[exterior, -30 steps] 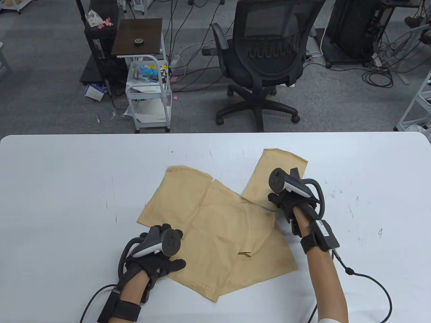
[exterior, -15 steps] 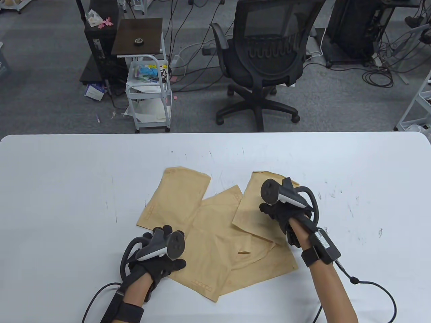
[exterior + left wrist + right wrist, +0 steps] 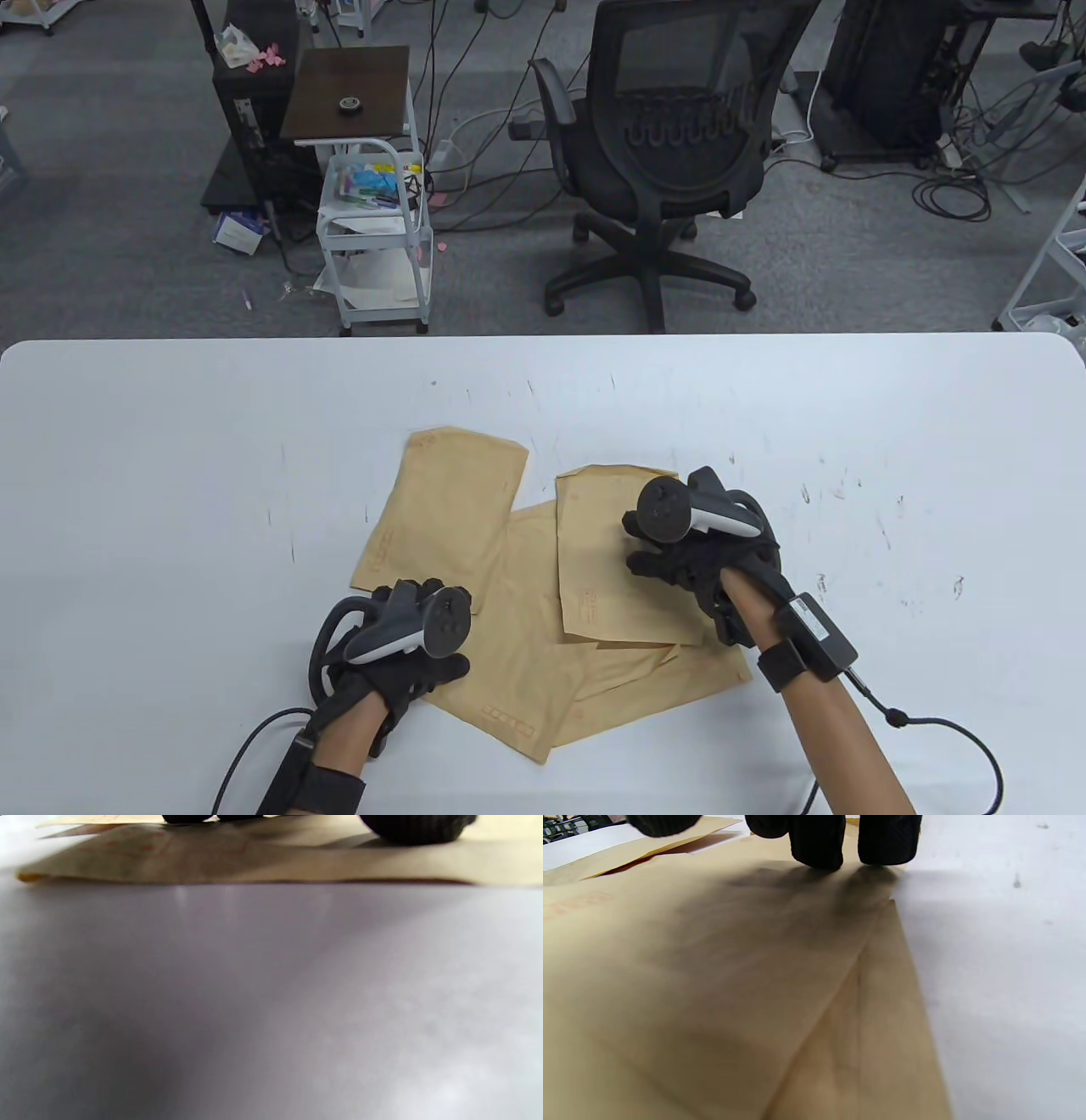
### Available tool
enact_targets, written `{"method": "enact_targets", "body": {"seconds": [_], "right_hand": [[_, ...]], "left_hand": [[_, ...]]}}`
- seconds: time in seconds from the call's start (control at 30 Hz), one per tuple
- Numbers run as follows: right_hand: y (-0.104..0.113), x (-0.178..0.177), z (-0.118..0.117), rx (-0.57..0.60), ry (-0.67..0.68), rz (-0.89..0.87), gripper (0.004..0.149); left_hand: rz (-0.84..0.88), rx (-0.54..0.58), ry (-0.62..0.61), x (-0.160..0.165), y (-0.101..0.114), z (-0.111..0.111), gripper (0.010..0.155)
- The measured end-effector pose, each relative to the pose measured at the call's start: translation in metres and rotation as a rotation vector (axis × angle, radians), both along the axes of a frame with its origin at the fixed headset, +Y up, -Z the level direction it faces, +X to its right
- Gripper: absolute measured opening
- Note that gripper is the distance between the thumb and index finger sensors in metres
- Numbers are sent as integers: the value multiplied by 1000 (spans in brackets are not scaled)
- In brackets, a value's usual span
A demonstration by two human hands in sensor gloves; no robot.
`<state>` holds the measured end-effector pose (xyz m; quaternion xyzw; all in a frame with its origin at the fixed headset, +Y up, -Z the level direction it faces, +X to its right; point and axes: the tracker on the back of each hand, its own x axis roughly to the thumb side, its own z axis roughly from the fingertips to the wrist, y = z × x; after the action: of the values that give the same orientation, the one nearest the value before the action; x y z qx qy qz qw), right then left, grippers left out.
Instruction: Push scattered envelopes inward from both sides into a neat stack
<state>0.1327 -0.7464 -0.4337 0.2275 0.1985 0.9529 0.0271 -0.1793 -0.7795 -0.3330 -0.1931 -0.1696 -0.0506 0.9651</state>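
Several tan envelopes lie overlapped on the white table (image 3: 170,475). The top envelope (image 3: 607,560) lies under my right hand (image 3: 679,560), whose fingers press flat on it; the right wrist view shows the fingertips (image 3: 816,844) on its surface (image 3: 712,963). A far-left envelope (image 3: 454,509) lies tilted. My left hand (image 3: 416,645) rests flat on the pile's left edge, on a lower envelope (image 3: 509,679). In the left wrist view, fingertips (image 3: 415,827) touch an envelope (image 3: 254,861). Neither hand grips anything.
A black office chair (image 3: 670,144) and a small white cart (image 3: 373,229) stand on the floor beyond the table's far edge. Cables from both wrists trail over the table's near edge.
My right hand has slid the top envelope left and toward me, turning it squarer over the pile. My left hand has shifted slightly right along the pile's left edge.
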Motion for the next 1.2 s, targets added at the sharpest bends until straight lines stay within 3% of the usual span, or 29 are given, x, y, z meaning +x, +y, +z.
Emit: {"method": "enact_targets", "body": {"seconds": [0.1, 0.23, 0.3, 0.43, 0.5, 0.77, 0.97, 1.03, 1.13, 1.2], "right_hand": [[13, 4, 13, 33, 30, 48, 78], [13, 8, 53, -29, 65, 193, 93], [1, 5, 77, -63, 99, 325, 100], [-29, -2, 97, 6, 174, 411, 102], [-38, -4, 99, 23, 184, 457, 100], [-34, -1, 100, 82, 184, 292, 91], [-29, -9, 111, 230, 311, 201, 79], [-29, -9, 112, 299, 339, 175, 78], [-28, -6, 111, 309, 320, 180, 82], [-28, -6, 111, 309, 304, 191, 84]], "left_hand": [[-5, 16, 2, 0, -1, 0, 83], [26, -5, 8, -2, -2, -2, 89], [43, -22, 6, -3, -3, -3, 90], [28, -11, 4, 0, 0, -2, 84], [18, 9, -10, 3, 1, 0, 81], [122, -19, -10, -5, -2, -3, 64], [123, 29, -78, 1, 1, 2, 51], [112, 65, -122, 5, 3, 4, 49], [126, 100, -161, 9, 6, 7, 53], [162, 127, -129, 8, 8, 4, 64]]}}
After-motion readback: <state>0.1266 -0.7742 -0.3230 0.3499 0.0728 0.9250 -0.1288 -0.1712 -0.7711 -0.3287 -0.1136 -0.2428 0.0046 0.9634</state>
